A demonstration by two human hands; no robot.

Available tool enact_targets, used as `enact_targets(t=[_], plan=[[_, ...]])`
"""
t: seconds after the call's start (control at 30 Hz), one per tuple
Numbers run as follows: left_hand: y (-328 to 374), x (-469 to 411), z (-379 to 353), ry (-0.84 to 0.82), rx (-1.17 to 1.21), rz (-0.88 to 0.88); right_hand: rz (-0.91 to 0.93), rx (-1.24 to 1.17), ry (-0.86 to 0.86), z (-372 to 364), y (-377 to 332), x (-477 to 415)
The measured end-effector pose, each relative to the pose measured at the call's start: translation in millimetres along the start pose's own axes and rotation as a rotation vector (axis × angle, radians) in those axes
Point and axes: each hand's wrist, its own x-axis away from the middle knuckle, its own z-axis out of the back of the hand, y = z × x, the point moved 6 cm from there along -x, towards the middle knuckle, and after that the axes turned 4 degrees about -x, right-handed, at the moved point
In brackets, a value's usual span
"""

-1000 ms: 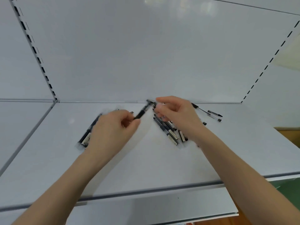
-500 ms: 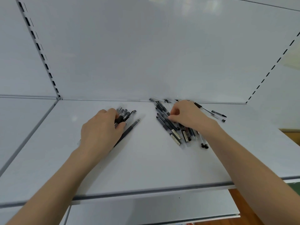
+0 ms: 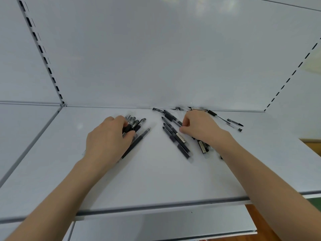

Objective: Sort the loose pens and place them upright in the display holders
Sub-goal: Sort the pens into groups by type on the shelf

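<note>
Two groups of black and clear pens lie flat on the white shelf (image 3: 156, 174). My left hand (image 3: 109, 138) lies over the left bundle of pens (image 3: 137, 123), fingers and thumb curled round several of them; one long pen (image 3: 137, 143) lies just to its right. My right hand (image 3: 201, 127) sits on the right pile of pens (image 3: 175, 136), with thumb and fingertips pinching one pen there. No display holder is in view.
A few more pens (image 3: 232, 121) lie near the back wall at the right, and others (image 3: 177, 108) along the back edge. The shelf's front lip (image 3: 156, 208) runs across below my forearms, with a lower shelf (image 3: 156, 226) beneath.
One second ago both hands held one pen between them above the shelf. My left hand has since dropped onto the left bundle, and my right hand has gone back to the right pile.
</note>
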Motion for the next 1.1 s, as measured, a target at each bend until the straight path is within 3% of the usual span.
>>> enact_targets(t=[0.13,0.27,0.37,0.5,0.57,0.73,0.97,1.1], plan=[[5.5,0.9,3.7,0.032,0.089,-0.021,-0.055,-0.01,-0.043,-1.9,1.0,2.4],[12.1,1.1,6.4,0.025,0.376,-0.013,-0.072,-0.348,-0.016,9.0,0.6,17.3],[26.3,-1.2,1.3,-0.081,0.623,0.004,-0.01,-0.602,-0.027,17.4,-19.4,33.7],[37.6,-1.4,-7.7,-0.179,0.91,0.071,0.139,-0.707,-0.161,9.7,-55.6,43.7],[30.6,-3.7,-9.6,-0.172,0.98,0.129,0.198,-0.649,-0.158,8.5,-59.3,32.5],[10.3,-3.7,-10.9,-0.177,1.018,0.214,0.207,-0.26,0.098,6.9,-46.3,-44.6],[1.5,1.3,-7.4,-0.19,0.999,0.202,0.196,0.137,-0.029,-29.0,-64.7,-91.3],[1.0,2.2,-6.7,-0.195,0.992,0.194,0.148,0.107,-0.049,-23.3,-62.8,-85.3]])
